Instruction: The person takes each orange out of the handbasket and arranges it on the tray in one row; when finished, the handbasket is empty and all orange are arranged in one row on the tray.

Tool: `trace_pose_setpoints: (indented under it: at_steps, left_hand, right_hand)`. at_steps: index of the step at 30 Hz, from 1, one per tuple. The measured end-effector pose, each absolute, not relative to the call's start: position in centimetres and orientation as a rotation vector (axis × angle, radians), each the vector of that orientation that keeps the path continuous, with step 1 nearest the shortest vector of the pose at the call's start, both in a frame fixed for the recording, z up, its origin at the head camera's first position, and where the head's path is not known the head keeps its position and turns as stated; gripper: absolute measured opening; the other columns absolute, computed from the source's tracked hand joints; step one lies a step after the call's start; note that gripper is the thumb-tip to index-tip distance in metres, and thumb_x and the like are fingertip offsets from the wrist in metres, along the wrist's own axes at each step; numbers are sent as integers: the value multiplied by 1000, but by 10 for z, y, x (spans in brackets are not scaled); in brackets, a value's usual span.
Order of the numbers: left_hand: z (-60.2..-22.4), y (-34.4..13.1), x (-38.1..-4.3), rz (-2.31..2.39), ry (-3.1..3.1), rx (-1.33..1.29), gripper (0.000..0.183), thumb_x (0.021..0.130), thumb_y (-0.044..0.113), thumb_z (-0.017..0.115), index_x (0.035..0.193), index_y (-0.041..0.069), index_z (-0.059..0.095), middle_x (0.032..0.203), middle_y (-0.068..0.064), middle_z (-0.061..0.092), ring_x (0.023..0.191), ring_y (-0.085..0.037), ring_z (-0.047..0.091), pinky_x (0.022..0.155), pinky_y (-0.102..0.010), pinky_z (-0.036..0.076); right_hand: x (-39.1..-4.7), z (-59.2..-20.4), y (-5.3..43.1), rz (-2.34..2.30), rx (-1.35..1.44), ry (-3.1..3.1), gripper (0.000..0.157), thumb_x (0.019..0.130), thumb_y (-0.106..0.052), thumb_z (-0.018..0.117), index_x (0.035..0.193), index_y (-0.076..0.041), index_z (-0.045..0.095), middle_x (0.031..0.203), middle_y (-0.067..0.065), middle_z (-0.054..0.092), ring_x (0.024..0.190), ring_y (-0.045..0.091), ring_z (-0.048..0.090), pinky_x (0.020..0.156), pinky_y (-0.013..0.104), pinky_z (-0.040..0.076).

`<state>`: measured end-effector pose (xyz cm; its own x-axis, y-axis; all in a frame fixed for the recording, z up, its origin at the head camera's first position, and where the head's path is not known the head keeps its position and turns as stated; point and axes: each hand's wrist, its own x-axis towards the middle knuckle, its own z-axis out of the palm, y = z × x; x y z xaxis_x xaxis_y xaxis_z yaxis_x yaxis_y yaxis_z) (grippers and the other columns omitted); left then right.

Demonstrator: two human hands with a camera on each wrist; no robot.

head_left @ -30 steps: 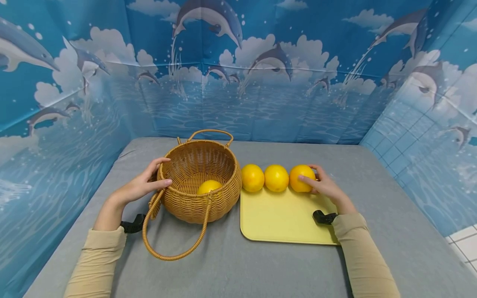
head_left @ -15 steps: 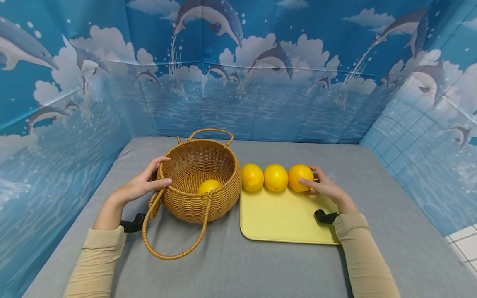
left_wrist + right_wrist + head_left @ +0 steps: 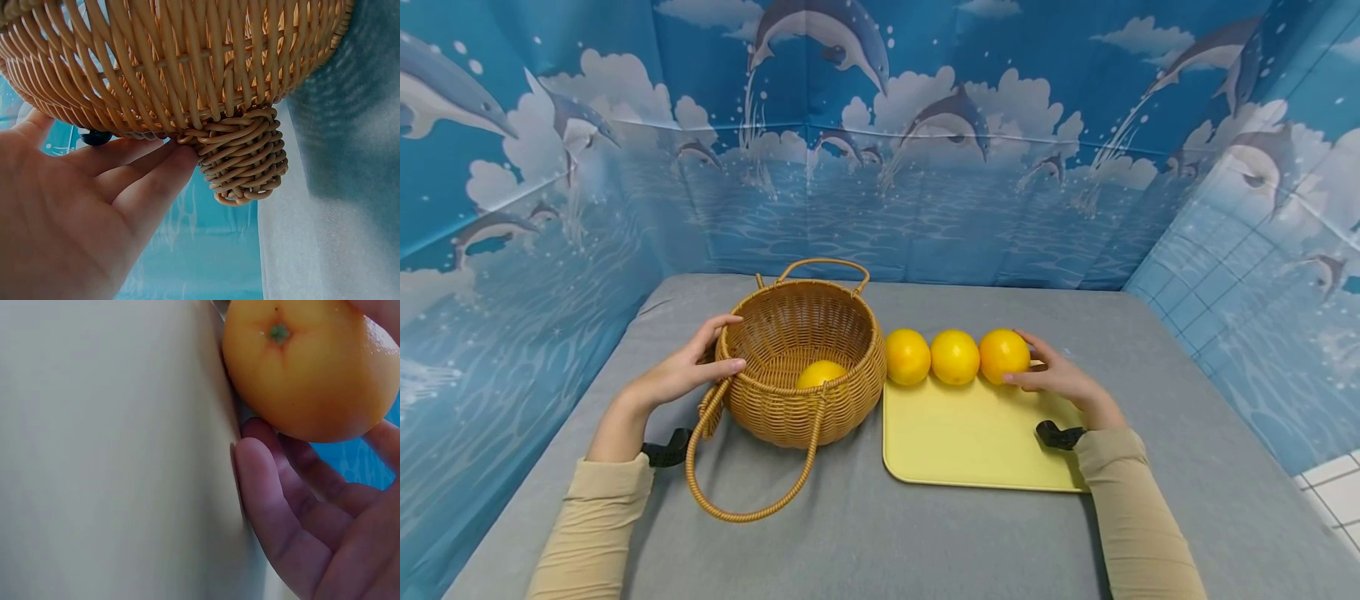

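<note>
In the head view, my left hand [image 3: 673, 375] holds the left rim of a round wicker basket [image 3: 850, 417], thumb and index finger over the edge. From the left wrist view, other fingers lie against its outer wall beside a small woven tab [image 3: 244, 156]. One orange [image 3: 822, 374] lies inside the basket. Three more stand in a row along the back of a yellow tray [image 3: 970, 442]: a left orange [image 3: 907, 357], a middle orange [image 3: 955, 357] and a right orange [image 3: 1004, 356]. My right hand [image 3: 1060, 383] rests loosely around the right orange's outer side, its thumb at the lower edge.
The basket's front handle [image 3: 752, 517] hangs down onto the grey cloth [image 3: 865, 550]; its back handle [image 3: 823, 262] stands up. A dolphin-printed curtain [image 3: 880, 225] closes off the back and sides. Black wrist cameras sit on both arms.
The right orange has shifted slightly left, up against the middle one. My right thumb has slid off its front to the lower right edge, and the fingers have loosened. The left hand stays put.
</note>
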<state>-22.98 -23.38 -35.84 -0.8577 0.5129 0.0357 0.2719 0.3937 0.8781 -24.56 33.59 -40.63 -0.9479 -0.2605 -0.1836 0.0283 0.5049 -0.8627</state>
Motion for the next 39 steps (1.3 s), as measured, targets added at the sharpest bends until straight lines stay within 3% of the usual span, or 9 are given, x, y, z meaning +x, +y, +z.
trace_pose_setpoints:
  at_steps: [11, 17, 24, 29, 39]
  left_hand:
    - [-358, -233, -229, 1469, 2391, 713, 65, 96, 22, 55, 146, 14, 15, 144, -28, 22, 128, -43, 30, 92, -55, 35]
    - [-357, -232, -229, 1472, 2394, 730, 64, 96, 21, 54, 146, 11, 15, 142, -29, 24, 125, -43, 33, 91, -52, 38]
    - [-357, -234, -229, 1456, 2402, 700, 65, 96, 24, 55, 146, 15, 16, 148, -27, 14, 133, -43, 21, 95, -58, 32]
    - [-357, -233, -230, 1455, 2399, 703, 65, 96, 24, 55, 147, 15, 16, 148, -26, 13, 134, -43, 20, 95, -58, 32]
    - [-358, -234, -229, 1453, 2411, 686, 64, 96, 25, 55, 146, 16, 17, 148, -26, 14, 133, -43, 21, 94, -58, 33]
  right_hand:
    - [-247, -406, 338, -1338, -183, 2516, 94, 85, -29, 70, 152, -14, 5, 139, 29, 29, 115, 40, 46, 82, 39, 45]
    - [-243, -400, 339, -1257, -211, 2557, 98, 84, -32, 71, 152, -12, 4, 142, 32, 25, 119, 45, 44, 90, 50, 42]
    - [-230, -373, 346, -1158, -214, 2598, 92, 87, -35, 66, 151, -10, 5, 144, 32, 22, 126, 49, 33, 96, 60, 31]
    - [-215, -346, 347, -1051, -247, 2679, 85, 90, -42, 61, 151, -10, 12, 146, 29, 22, 129, 48, 27, 94, 62, 31]
    - [-221, -308, 304, -1056, -651, 2659, 59, 93, -29, 61, 144, -13, 37, 140, 18, 40, 124, 37, 42, 95, 53, 38]
